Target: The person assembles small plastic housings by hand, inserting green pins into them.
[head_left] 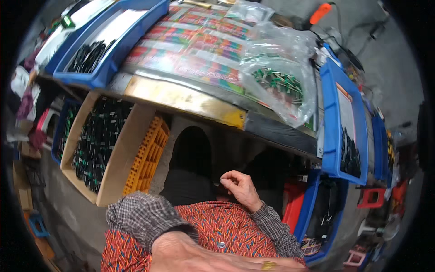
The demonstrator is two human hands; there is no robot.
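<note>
My right hand (243,189) hovers above my lap at the table's near edge. Its fingers are curled in with thumb and forefinger close together; whatever they may pinch is too small to make out. Across the bottom, very close, reaches my left hand (204,256), a gold-coloured ring (268,265) on one finger. Its fingers stretch flat toward the right, partly cut off by the lower edge, and I see nothing in them. Beneath both hands is a red patterned apron (217,222). The table (181,97) in front has a worn metal edge.
A clear plastic bag (276,86) of green-and-white small parts lies on the table. Blue trays (102,81) with black pieces flank it, another blue tray (330,113) on the right. Below left stand a carton (118,163) of dark parts and a yellow crate (146,158).
</note>
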